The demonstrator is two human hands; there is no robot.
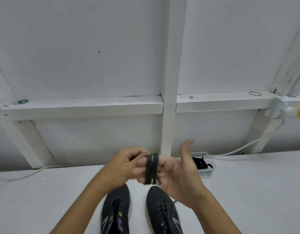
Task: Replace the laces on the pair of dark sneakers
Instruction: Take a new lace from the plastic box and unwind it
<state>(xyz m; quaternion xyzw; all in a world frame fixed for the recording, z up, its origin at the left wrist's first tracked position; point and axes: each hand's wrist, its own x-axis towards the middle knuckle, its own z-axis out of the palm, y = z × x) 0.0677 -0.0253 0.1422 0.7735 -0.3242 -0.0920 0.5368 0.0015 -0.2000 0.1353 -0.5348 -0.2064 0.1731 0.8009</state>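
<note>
Two dark sneakers stand side by side on the white table below my hands. The left sneaker (pixel 115 210) shows bare eyelets with no lace; the right sneaker (pixel 162 211) is laced. A dark lace (pixel 151 168) is wound in several loops around the fingers of my right hand (pixel 178 168), whose thumb points up. My left hand (pixel 129 164) pinches the lace at the top of the coil, fingers curled.
A clear plastic box (pixel 207 171) with dark laces inside sits on the table just right of my right hand. A white cable (pixel 237 150) runs along the table's back edge. A green rubber band (pixel 20 102) and a red rubber band (pixel 255 93) lie on the wall ledge.
</note>
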